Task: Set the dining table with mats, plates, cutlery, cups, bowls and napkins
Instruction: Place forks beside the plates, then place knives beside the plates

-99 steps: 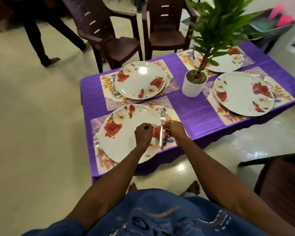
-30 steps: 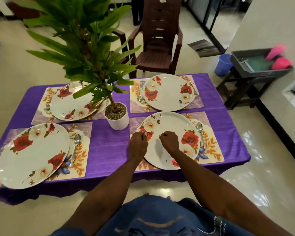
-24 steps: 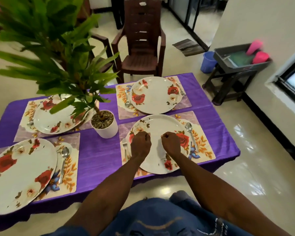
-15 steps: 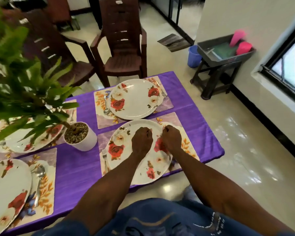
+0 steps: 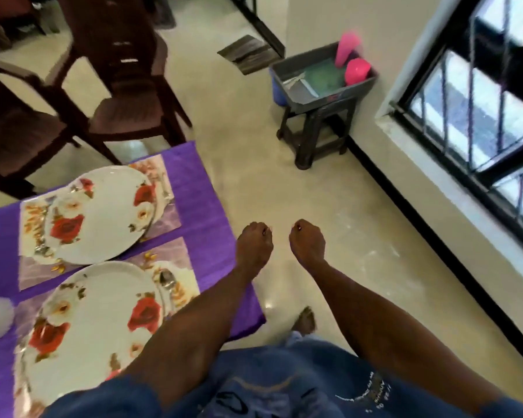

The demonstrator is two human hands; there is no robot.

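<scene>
Now I've turned away from the table: half a second ago both fists hovered over the near plate point(image 5: 82, 324), and they now hang over bare floor past the purple cloth's point(image 5: 200, 206) corner. My left hand point(image 5: 254, 245) and right hand point(image 5: 308, 242) are both curled closed with nothing in them. The two plates I can see sit on their mats at about nine o'clock, the far plate point(image 5: 97, 215) behind the near one, a spoon point(image 5: 167, 282) lying on the near mat. At one o'clock stands the grey tray point(image 5: 357, 89) with pink cups point(image 5: 357, 70). I judge mats, plates and cutlery done here, and cups likely next.
</scene>
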